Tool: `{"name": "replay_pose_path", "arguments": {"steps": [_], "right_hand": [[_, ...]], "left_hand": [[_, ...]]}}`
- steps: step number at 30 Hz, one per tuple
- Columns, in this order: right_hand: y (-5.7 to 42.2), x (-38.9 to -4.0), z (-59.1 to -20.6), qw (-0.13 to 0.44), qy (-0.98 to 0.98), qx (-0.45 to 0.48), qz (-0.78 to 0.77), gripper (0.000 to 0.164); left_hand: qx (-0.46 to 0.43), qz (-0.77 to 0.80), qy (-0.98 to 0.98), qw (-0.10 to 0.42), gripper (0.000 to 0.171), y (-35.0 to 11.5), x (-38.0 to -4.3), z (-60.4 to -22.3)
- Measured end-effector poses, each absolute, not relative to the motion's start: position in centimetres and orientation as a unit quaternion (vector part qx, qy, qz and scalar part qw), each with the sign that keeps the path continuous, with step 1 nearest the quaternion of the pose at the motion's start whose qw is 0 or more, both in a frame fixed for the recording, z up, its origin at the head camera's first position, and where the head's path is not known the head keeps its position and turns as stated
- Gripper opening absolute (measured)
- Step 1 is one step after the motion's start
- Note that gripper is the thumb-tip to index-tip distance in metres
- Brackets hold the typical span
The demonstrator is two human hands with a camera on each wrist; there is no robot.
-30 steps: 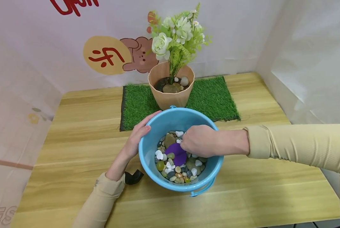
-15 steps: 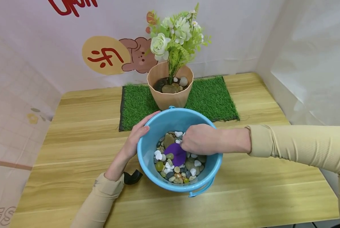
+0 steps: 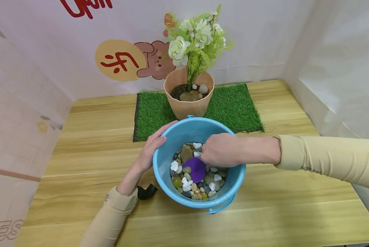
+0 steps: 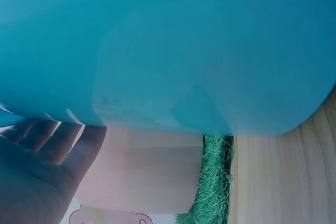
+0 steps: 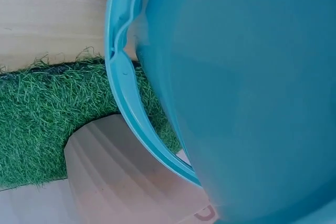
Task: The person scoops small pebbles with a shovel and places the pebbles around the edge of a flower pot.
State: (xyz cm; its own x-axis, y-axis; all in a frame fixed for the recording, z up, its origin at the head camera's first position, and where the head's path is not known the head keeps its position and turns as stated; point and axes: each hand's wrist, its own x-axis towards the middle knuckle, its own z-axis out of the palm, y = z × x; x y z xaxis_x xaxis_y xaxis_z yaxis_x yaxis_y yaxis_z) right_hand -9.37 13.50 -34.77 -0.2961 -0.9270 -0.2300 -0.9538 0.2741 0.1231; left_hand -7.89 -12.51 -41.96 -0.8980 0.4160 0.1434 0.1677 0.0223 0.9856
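A light blue bucket [image 3: 169, 196] stands on the table, its floor covered with mixed pebbles [image 3: 185, 185] in white, grey, brown and yellow. Against the bucket's left outer wall lies my left hand [image 3: 149, 147], thumb near the rim; the left wrist view shows its fingers [image 4: 84, 153] fairly straight along the wall. Down inside the bucket, my right hand [image 3: 219, 150] has curled fingers gripping what looks like a purple toy shovel [image 3: 196, 169]. The shovel's rounded blade lies among the pebbles; its handle is hidden by that hand. Only the bucket's outside and handle [image 5: 128, 95] show in the right wrist view.
Behind the bucket, a pinkish flowerpot [image 3: 187, 108] with white flowers [image 3: 199, 36] and stones stands on a green grass mat [image 3: 232, 104]. A black curved piece [image 3: 146, 192] lies near my left wrist. White cloth walls [image 3: 249, 51] border the wooden table [image 3: 264, 209].
The head view has shifted slightly. The shovel's blade sits a little lower in the bucket, and a few pebbles below it have shifted. My left hand keeps its place on the bucket.
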Motion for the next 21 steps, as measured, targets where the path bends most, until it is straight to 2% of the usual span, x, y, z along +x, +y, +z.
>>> {"name": "replay_pose_path", "arguments": {"steps": [8,15,21], "right_hand": [[13.6,-9.8,-33.9,0.085,0.792,-0.597,0.098,0.022],[14.4,-10.3,-32.9,0.129,0.800,-0.585,0.039,0.024],[15.0,-10.4,-32.5,0.117,0.794,-0.596,0.009,0.026]], "left_hand": [[0.203,0.668,0.710,0.095,0.068,-12.5,-7.9,-42.0],[0.208,0.663,0.713,0.093,0.066,-12.4,-7.8,-42.0],[0.207,0.659,0.717,0.089,0.067,-12.5,-7.8,-41.9]]}}
